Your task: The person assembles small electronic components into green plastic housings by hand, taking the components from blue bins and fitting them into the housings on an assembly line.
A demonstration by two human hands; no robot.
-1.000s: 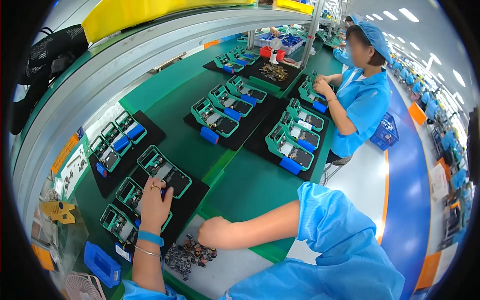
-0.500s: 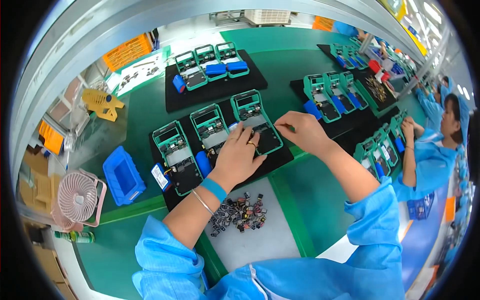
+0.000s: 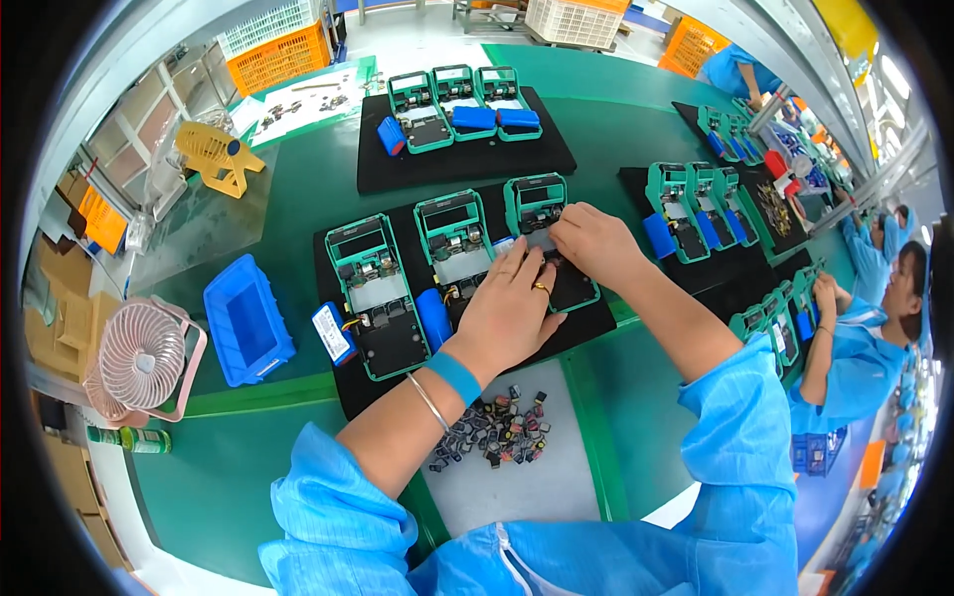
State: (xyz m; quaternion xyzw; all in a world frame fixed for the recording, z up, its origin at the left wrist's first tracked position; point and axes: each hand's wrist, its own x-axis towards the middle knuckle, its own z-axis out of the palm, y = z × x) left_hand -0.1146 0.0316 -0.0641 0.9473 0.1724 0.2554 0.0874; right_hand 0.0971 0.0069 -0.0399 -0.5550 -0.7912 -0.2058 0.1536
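Observation:
Three green device housings with exposed electronics stand in a row on a black foam mat (image 3: 594, 320): a left housing (image 3: 376, 293), a middle housing (image 3: 452, 223) and a right housing (image 3: 537, 191). My left hand (image 3: 507, 313) lies over the right housing's lower left side, fingers stretched out, beside a partly covered blue-and-white battery (image 3: 504, 244). Fingers of my right hand (image 3: 596, 243) are pinched together over the middle of the right housing; whatever they hold is hidden. A blue battery (image 3: 434, 318) and a white-labelled battery (image 3: 334, 332) flank the left housing.
Small dark components (image 3: 507, 432) lie piled on a grey sheet (image 3: 477, 492) near me. To the left are a blue bin (image 3: 248, 318), a pink fan (image 3: 144, 353) and a yellow fan (image 3: 217, 157). More housings (image 3: 457, 99) stand behind; a co-worker (image 3: 855, 348) sits at right.
My right hand has moved left and inward, from beside the right housing to over its middle. My left hand stays at the same housing. The whole view has shifted.

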